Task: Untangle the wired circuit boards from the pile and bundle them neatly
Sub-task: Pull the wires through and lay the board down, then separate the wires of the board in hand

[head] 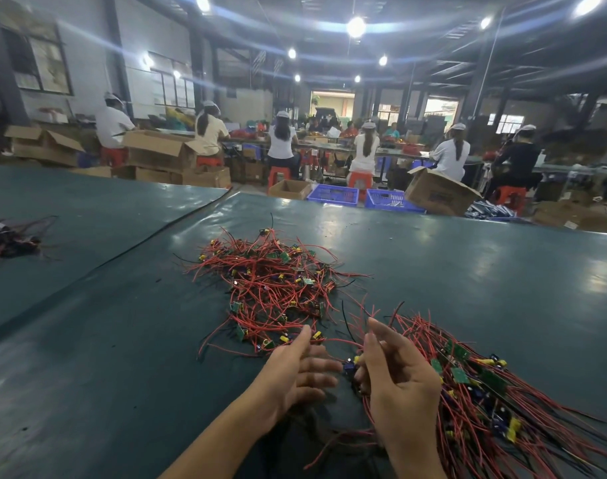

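— Wired circuit boards (274,292), small green plates with yellow parts and long red leads: where do they lie?

— Most form one tangled heap in the middle of the dark green table cover (122,340), just ahead of both hands. A second group, the combed bunch (485,392), lies to the right. Its red leads run roughly parallel, and its boards are gathered close to the right wrist.

— How is the left hand (295,371) held?

— Its fingers are straight and loosely spread, the palm faces inward, and the thumb points toward the near edge of the heap. It holds nothing. The fingertips lie near a single board (351,366) with blue and yellow parts, which sits between the two hands.

— And the right hand (395,375)?

— Its index finger is raised, and the other fingers curl inward around that single board and the red leads trailing below it. The exact points of contact are hidden behind the fingers. The back of the hand touches the left edge of the combed bunch.

— What else appears?

— A smaller dark clump of wires (8,236) lies at the far left of the table, well apart from the heap. Beyond the far edge stand blue plastic crates (333,195) and open brown cardboard boxes (440,195). Behind them, seated workers (281,140) in white caps face long benches.
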Demonstrator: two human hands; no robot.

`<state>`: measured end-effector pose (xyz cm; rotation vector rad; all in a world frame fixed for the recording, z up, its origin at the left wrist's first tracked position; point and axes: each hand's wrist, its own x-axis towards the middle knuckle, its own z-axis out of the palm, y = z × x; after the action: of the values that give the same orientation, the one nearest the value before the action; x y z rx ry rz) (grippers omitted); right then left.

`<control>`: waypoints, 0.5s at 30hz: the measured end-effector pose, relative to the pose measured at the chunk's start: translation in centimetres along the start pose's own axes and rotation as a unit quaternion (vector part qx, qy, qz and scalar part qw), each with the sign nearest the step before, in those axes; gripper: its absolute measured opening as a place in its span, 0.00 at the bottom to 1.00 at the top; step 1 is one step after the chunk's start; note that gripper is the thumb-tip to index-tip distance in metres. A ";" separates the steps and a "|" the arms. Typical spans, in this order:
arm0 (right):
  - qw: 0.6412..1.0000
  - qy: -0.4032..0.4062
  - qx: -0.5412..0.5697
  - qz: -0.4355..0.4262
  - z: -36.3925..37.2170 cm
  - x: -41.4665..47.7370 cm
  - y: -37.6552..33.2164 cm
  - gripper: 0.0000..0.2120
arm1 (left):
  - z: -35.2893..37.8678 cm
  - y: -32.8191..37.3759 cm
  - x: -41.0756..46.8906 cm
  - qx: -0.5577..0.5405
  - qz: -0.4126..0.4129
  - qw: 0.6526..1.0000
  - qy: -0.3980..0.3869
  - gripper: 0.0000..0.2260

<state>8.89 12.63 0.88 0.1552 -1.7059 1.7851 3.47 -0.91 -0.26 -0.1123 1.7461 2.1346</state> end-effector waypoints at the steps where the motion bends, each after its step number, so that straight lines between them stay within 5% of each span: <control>1: 1.000 0.008 0.006 -0.005 0.0 0.0 -0.1 0.09 | 0.0 0.1 0.0 -0.065 -0.014 0.998 -0.003 0.24; 6: 0.998 0.050 0.046 -0.008 -0.1 0.1 -0.7 0.08 | -0.3 0.9 -0.5 -0.247 0.018 0.969 -0.011 0.18; 12: 0.958 0.041 0.249 0.137 -0.9 1.0 -1.0 0.12 | 0.0 1.5 -1.5 -0.257 0.070 0.963 -0.048 0.14; 15: 0.969 -0.004 0.194 0.152 -0.4 0.8 -1.0 0.11 | 0.3 1.5 -1.7 -0.248 0.091 0.962 -0.074 0.15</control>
<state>8.93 13.26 2.04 0.0688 -1.4227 2.3394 4.54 -1.23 1.70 0.0788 1.1456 2.6005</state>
